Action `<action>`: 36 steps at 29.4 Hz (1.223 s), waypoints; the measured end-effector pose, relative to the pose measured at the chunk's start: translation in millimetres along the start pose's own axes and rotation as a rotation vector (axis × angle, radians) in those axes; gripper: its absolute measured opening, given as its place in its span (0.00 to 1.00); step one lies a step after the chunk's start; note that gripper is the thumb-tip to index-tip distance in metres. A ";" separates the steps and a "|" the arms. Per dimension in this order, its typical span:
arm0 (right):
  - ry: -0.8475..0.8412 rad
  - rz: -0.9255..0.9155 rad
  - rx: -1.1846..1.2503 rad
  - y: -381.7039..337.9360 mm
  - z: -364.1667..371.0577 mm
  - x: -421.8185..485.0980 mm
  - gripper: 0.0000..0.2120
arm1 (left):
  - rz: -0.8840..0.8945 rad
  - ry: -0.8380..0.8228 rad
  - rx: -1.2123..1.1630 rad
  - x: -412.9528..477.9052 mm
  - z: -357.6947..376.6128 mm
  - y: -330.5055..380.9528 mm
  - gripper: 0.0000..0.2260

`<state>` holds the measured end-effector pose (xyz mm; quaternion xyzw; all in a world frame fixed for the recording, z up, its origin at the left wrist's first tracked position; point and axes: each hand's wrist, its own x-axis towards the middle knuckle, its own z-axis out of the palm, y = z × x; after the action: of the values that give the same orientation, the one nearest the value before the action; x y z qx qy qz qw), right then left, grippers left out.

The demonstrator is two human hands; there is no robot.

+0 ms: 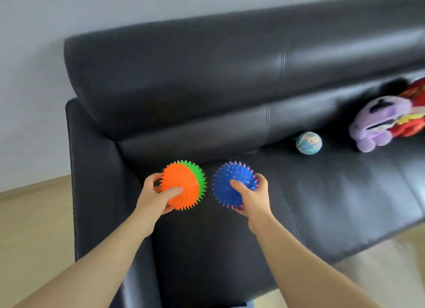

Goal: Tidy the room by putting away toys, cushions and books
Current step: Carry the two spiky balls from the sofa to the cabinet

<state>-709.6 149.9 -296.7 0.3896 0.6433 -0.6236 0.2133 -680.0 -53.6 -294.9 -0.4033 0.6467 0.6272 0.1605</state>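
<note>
My left hand [154, 198] grips an orange and green spiky ball [184, 181], thumb across its front, fingers behind it. My right hand [253, 198] grips a blue spiky ball with pink tips [230, 181] the same way. Both balls are held side by side, a small gap apart, above the left end of a black leather sofa's seat [333, 204]. Farther right on the seat lie a small pale blue patterned ball [308, 143] and a purple plush toy [377, 123] against a red and yellow toy [411, 114].
The sofa's left armrest [92, 181] is just left of my left hand, its backrest [207, 77] behind the balls. A grey wall stands behind the sofa. Light wooden floor [30, 227] shows at the left and at the lower right.
</note>
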 end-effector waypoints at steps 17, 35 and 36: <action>0.171 -0.327 1.011 84.5 -173.7 -313.9 0.17 | 0.052 -0.926 0.061 -284.2 46.9 44.3 0.13; 1.043 -0.734 1.620 449.7 -465.8 -708.2 0.19 | -0.394 -1.450 0.509 -785.4 195.1 -330.8 0.33; 1.051 -0.755 1.670 470.3 -474.1 -723.9 0.17 | -0.455 -1.477 0.540 -806.2 193.8 -350.9 0.36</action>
<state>189.8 400.6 16.9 0.4083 0.1011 -0.6473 -0.6357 18.3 426.3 9.7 0.0448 0.4055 0.5059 0.7600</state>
